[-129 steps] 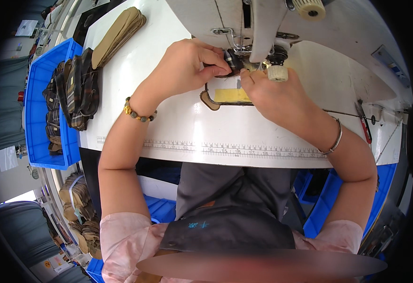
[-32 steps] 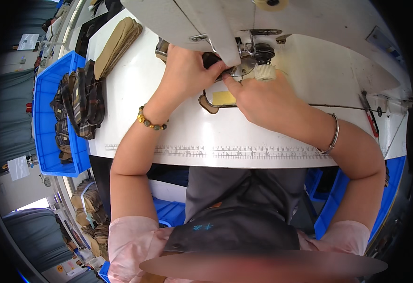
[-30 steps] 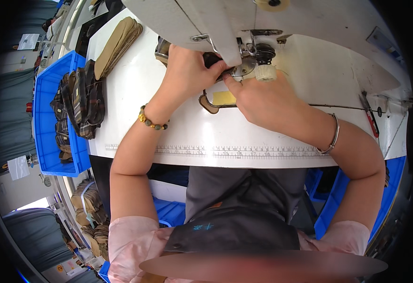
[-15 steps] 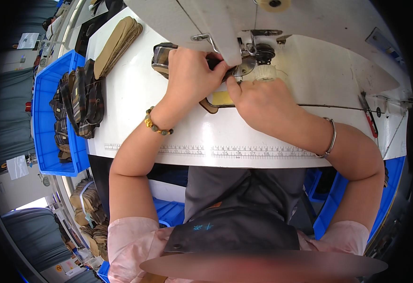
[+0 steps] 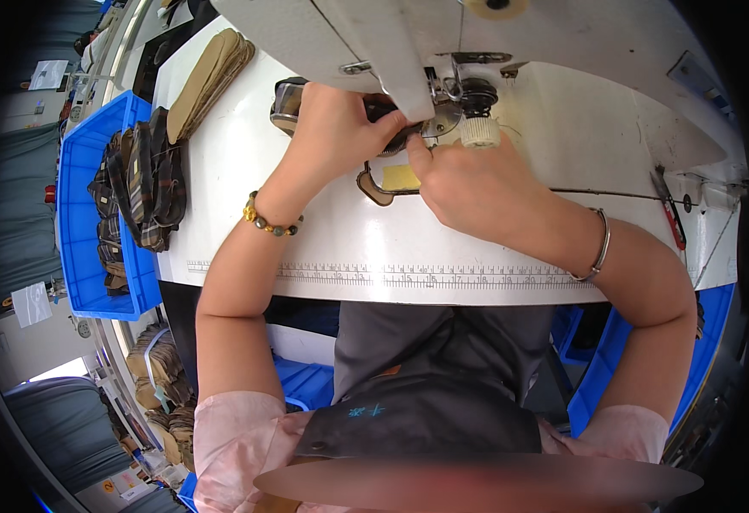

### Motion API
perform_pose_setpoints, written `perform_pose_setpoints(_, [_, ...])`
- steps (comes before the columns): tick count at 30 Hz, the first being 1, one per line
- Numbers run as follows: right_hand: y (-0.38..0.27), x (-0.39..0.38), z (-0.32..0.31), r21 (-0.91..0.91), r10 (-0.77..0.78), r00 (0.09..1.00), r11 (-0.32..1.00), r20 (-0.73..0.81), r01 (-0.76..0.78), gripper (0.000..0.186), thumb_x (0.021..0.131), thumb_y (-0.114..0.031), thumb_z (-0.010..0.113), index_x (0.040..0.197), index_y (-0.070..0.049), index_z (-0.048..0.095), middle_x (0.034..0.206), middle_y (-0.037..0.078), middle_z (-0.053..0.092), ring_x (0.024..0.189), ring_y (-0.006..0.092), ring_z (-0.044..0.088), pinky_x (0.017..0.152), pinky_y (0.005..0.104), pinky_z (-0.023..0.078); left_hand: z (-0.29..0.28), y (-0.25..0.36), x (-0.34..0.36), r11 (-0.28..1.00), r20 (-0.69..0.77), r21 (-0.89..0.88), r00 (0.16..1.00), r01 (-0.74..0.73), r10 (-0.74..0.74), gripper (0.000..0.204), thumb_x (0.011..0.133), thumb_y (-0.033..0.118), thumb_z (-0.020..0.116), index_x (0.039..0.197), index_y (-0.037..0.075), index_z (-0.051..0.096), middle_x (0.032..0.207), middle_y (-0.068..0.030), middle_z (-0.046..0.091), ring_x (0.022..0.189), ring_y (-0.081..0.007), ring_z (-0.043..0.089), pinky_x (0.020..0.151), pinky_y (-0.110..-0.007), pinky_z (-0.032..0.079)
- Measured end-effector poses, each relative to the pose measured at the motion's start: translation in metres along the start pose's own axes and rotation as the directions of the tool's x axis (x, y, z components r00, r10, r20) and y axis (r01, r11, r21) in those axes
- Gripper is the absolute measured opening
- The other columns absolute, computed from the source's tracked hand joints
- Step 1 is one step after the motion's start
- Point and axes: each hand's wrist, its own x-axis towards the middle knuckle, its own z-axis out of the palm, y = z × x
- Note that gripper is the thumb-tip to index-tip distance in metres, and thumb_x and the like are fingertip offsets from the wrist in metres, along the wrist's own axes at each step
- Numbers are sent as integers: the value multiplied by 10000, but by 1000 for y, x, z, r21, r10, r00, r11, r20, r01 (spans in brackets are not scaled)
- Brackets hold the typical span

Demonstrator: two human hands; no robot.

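Observation:
Beneath the head of a white sewing machine (image 5: 396, 64), a dark plaid fabric piece (image 5: 287, 104) lies on the white table, its dark edge reaching to the needle area. My left hand (image 5: 333, 128) is closed on it, thumb and fingers pinching near the presser foot. My right hand (image 5: 477, 181) is curled just right of the needle, its index fingertip pressed at the edge of the same piece; the other fingertips are hidden behind the machine's knob (image 5: 479, 132). A tan, dark-edged flap (image 5: 374, 185) lies below my hands, beside a yellow patch (image 5: 400, 178) on the table.
A stack of tan insole-shaped pieces (image 5: 210, 81) lies at the far left of the table. Plaid strapped pieces (image 5: 153, 175) hang over a blue bin (image 5: 75, 214). A ruler strip (image 5: 374, 275) runs along the front edge; a red-and-black tool (image 5: 672, 214) lies right.
My left hand has shifted slightly left and its wrist has turned a little, with the plaid piece moving slightly along. My right hand stays nearly in place.

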Motion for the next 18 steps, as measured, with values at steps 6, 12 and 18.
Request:
perform_pose_setpoints(6, [-2,1,0,-28,22,1000,999,-3,-22,154,719,-67,664,822,47,667,563,112,626,512,240,661,457,363,496,8,10,-2,984,13,-44,985,172,-172,176,737,144,808,884,58,766,756,-71,745,642,-234,704,639,-333,552])
perform_pose_setpoints(12, [0,0,-2,-78,3,1000,997,-8,-3,176,740,-79,657,850,57,678,563,106,630,507,237,659,456,365,501,4,11,-2,991,15,-14,991,132,-132,219,798,204,787,930,31,768,746,-103,742,625,-218,700,623,-331,547])
perform_pose_setpoints(18, [3,-2,0,-65,-13,1000,998,-23,12,160,739,-89,667,832,40,676,563,101,629,514,235,667,456,361,507,5,14,-3,989,10,35,990,141,-142,291,860,256,756,943,-23,772,710,-145,727,576,-193,667,585,-323,529])
